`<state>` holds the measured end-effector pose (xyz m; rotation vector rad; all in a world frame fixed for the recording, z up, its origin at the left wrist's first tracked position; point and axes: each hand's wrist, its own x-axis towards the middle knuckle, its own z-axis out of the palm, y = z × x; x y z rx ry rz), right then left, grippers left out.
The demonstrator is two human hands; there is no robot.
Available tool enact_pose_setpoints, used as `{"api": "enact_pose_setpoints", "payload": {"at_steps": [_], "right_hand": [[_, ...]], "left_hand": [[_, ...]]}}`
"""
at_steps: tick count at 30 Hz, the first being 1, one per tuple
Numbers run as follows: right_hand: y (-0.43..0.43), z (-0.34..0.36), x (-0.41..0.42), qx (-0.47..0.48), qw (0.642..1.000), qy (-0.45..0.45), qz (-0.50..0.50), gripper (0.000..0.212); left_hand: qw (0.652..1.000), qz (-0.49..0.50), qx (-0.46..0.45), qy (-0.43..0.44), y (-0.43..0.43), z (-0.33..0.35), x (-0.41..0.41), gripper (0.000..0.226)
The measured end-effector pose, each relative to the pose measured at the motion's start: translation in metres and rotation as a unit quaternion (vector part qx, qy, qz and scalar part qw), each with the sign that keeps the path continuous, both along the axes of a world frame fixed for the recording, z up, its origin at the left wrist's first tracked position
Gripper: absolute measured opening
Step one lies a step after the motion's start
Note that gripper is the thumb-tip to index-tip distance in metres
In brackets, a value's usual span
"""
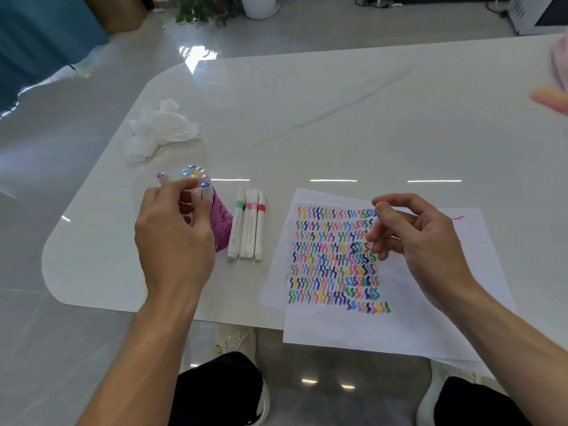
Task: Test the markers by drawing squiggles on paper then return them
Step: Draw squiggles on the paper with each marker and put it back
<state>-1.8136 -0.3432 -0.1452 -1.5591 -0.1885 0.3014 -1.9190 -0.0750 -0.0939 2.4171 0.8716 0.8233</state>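
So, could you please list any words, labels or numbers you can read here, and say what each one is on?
None can be read.
Four markers lying flat: grey print along each barrel, too small and blurred.
Paper: coloured squiggles only; a faint mark by its left edge is illegible.
Pink holder: no text visible.

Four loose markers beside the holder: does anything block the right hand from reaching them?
Nothing visible does. The markers lie on bare table between the holder and paper; the right hand hovers empty over the paper.
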Motion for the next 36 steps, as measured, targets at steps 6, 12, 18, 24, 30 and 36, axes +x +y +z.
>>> {"api": "enact_pose_setpoints", "payload": {"at_steps": [6, 12, 18, 24, 30, 36], "right_hand": [[-0.001, 0.000, 0.002, 0.007, 1.000, 0.006, -0.006, 0.009], [-0.004, 0.002, 0.002, 0.014, 1.000, 0.008, -0.009, 0.008], [-0.009, 0.003, 0.004, 0.018, 1.000, 0.009, -0.013, 0.008], [-0.013, 0.003, 0.005, 0.023, 1.000, 0.008, -0.017, 0.008], [-0.017, 0.003, 0.006, 0.015, 1.000, 0.009, -0.022, 0.009], [-0.020, 0.001, 0.007, 0.000, 1.000, 0.009, -0.023, 0.009]], "left_hand": [[0.996, -0.036, 0.055, -0.057, -0.013, 0.007, 0.004, 0.039], [0.976, -0.173, 0.118, -0.061, -0.045, -0.002, 0.015, 0.017], [0.980, -0.139, 0.052, 0.135, -0.053, -0.025, 0.029, 0.026], [0.961, -0.079, 0.066, 0.256, -0.049, -0.038, 0.037, 0.036], [0.944, -0.064, 0.080, 0.315, -0.055, -0.039, 0.041, 0.036], [0.936, -0.070, 0.093, 0.333, -0.055, -0.038, 0.044, 0.031]]}}
